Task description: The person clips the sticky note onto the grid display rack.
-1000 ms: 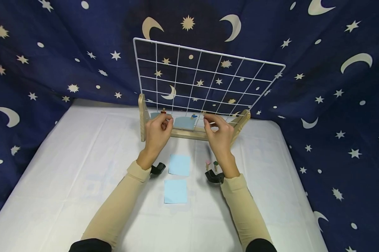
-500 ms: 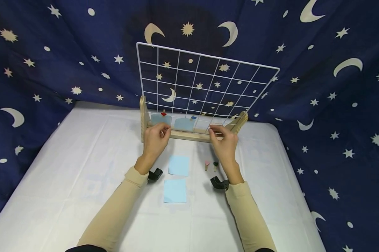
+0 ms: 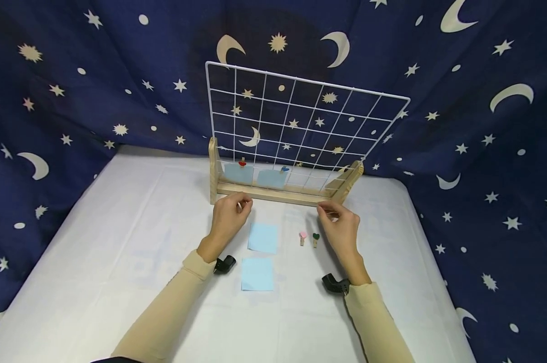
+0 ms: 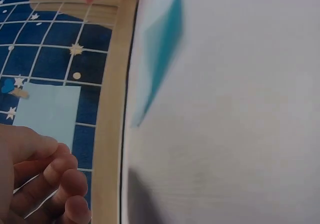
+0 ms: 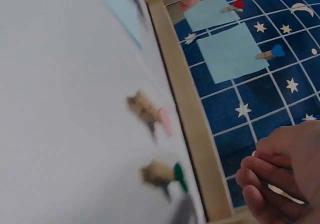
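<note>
In the head view my left hand hovers near the base of the wire rack, left of the upper blue paper square. Its fingers are loosely curled and hold nothing. Opposite, my right hand hangs in the same loose curl, above and right of the clothespin with a green heart. Beside that lies a clothespin with a pink heart. On the white wire grid hang two blue paper squares, one under a red-heart clothespin, the other under a blue-heart clothespin.
A second loose paper square lies on the white tablecloth toward the front. The grid stands in a wooden base with two side supports. Behind hangs a dark blue curtain with moons and stars.
Both hands have drawn back from the grid toward the front, the right one also moving rightward. The two hanging paper squares and their clothespins are now in plain sight.
</note>
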`<state>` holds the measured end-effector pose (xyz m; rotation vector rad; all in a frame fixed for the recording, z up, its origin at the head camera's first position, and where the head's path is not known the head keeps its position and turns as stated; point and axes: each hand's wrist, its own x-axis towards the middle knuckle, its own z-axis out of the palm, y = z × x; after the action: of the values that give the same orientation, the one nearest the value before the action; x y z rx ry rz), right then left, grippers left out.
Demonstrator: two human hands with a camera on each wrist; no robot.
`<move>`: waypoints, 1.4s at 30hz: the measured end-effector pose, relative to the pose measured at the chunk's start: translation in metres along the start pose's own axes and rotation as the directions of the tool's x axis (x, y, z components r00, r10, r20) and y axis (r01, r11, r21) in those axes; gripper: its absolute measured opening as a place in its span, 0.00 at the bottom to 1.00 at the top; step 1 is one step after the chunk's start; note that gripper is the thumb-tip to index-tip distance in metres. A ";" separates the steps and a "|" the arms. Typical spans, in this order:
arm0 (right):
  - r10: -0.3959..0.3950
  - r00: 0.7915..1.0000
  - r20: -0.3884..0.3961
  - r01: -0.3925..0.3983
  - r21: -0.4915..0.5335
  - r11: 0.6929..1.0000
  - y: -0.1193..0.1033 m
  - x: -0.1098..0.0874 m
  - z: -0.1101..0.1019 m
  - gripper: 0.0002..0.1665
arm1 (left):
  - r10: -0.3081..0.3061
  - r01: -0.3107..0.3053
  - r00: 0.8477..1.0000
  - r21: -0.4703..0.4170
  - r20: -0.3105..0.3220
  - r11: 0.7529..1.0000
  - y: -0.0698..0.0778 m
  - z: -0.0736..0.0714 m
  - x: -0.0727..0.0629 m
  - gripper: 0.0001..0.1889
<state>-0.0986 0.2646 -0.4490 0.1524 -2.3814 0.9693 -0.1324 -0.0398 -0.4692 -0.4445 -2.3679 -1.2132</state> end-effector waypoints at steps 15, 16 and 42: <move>0.101 0.979 0.178 -0.113 0.054 0.992 0.027 -0.044 -0.015 0.10 | -0.099 0.098 0.967 0.013 0.235 0.995 -0.001 0.003 -0.027 0.09; 0.093 0.977 0.190 -0.107 0.065 0.992 0.028 -0.046 -0.016 0.11 | -0.111 0.109 0.961 0.020 0.252 0.994 0.000 0.003 -0.028 0.11; 0.012 0.941 0.338 -0.080 0.188 0.979 0.040 -0.054 -0.013 0.13 | -0.111 0.164 0.942 -0.146 0.318 0.976 -0.009 0.006 -0.034 0.12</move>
<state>-0.0591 0.2972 -0.4949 0.3653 -2.5969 1.2934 -0.1088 -0.0424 -0.4964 -0.5675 -2.6031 -1.5154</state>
